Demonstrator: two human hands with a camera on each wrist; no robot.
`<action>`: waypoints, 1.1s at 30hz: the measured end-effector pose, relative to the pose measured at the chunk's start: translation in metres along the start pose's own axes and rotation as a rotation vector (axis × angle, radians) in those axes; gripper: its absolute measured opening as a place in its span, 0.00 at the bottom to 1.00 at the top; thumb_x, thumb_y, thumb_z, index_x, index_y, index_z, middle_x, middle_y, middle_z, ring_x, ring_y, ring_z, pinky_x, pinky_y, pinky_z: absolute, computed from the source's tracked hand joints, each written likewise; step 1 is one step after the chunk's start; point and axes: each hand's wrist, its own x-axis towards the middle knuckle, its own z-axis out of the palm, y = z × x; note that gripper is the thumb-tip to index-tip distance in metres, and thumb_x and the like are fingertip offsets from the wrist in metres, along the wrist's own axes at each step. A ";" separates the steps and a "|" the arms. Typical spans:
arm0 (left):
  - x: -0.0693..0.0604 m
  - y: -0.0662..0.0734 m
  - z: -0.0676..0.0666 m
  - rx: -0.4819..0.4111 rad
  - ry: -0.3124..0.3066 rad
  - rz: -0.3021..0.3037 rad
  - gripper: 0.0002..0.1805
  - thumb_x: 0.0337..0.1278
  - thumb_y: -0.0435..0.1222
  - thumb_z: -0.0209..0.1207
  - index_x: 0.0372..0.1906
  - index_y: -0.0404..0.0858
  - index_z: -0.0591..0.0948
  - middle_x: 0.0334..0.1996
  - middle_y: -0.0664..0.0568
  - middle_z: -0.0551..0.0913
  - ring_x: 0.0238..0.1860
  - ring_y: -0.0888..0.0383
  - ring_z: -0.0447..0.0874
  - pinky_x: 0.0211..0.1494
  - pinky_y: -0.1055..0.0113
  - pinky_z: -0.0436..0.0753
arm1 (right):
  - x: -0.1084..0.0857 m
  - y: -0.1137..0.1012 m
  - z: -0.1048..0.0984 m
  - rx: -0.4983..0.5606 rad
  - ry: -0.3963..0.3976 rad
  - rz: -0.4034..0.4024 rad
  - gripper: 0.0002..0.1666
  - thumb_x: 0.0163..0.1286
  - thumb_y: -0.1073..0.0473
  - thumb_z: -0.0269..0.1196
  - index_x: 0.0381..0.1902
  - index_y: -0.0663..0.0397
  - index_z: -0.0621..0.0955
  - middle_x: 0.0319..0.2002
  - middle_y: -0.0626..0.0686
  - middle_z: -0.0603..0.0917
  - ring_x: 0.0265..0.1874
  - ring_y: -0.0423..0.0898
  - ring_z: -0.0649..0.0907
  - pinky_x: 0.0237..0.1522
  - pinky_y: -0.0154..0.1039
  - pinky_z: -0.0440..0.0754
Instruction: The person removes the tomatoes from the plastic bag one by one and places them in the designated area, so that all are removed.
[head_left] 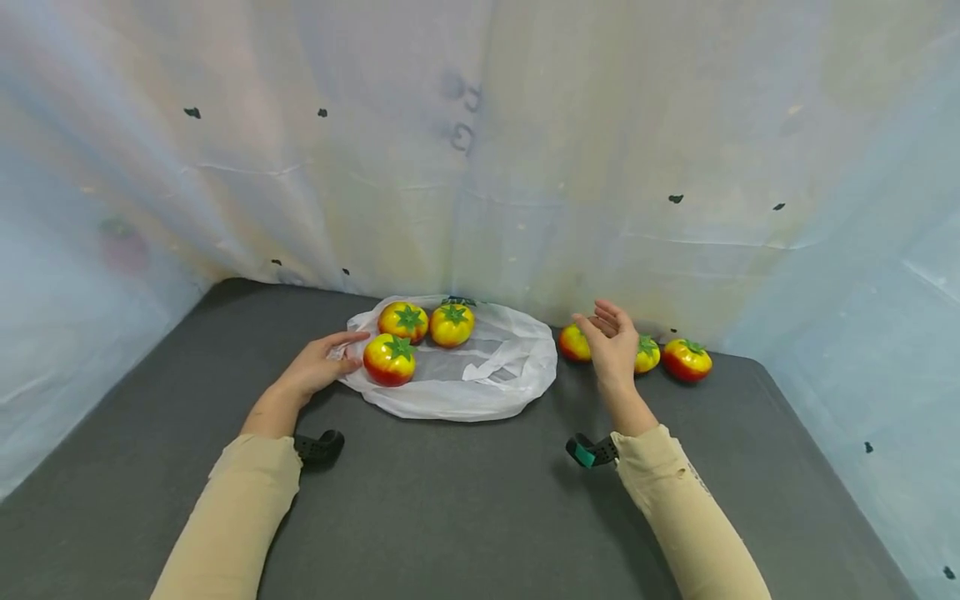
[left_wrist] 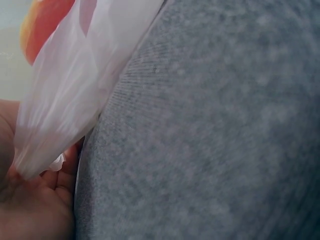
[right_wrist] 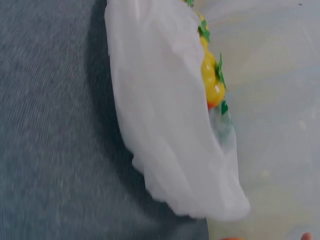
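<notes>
A white plastic bag (head_left: 442, 400) lies spread open on the dark table. Three glossy yellow-red tomatoes sit in its left part: a front one (head_left: 389, 361), a back left one (head_left: 401, 321) and a back right one (head_left: 452, 326). My left hand (head_left: 318, 364) holds the bag's left end, whose gathered plastic (left_wrist: 65, 95) runs into the palm between thumb and fingers. Over on the right, my right hand (head_left: 611, 342) is raised, fingers loosely bent, with nothing visible in it. It partly hides a row of three more tomatoes: left (head_left: 573, 343), middle (head_left: 647, 356) and right (head_left: 687, 360).
Behind the bag and tomatoes hangs a pale plastic sheet (head_left: 525, 167) with dark specks, meeting the back edge of the table (head_left: 450, 517). Similar sheeting (head_left: 862, 333) closes the right side. Dark wrist straps (head_left: 321, 448) are worn at both sleeves.
</notes>
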 end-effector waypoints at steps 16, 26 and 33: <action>0.001 -0.005 -0.001 0.010 0.002 0.044 0.30 0.64 0.34 0.54 0.71 0.40 0.64 0.73 0.33 0.51 0.74 0.34 0.43 0.70 0.35 0.50 | -0.009 -0.011 0.041 0.044 -0.145 0.016 0.30 0.64 0.61 0.64 0.63 0.63 0.70 0.64 0.63 0.71 0.59 0.56 0.74 0.61 0.51 0.74; 0.001 0.000 -0.003 -0.009 -0.006 0.023 0.30 0.65 0.35 0.54 0.71 0.41 0.64 0.74 0.33 0.49 0.74 0.34 0.42 0.71 0.34 0.48 | -0.017 -0.016 0.065 0.062 -0.210 0.050 0.31 0.63 0.63 0.64 0.64 0.63 0.70 0.63 0.64 0.71 0.59 0.56 0.74 0.60 0.50 0.75; 0.000 -0.003 -0.001 -0.012 -0.009 0.018 0.30 0.65 0.35 0.54 0.71 0.41 0.64 0.74 0.33 0.49 0.73 0.34 0.43 0.70 0.34 0.49 | -0.020 -0.012 0.085 0.053 -0.254 0.101 0.32 0.62 0.61 0.66 0.63 0.61 0.72 0.62 0.62 0.72 0.58 0.56 0.75 0.60 0.49 0.75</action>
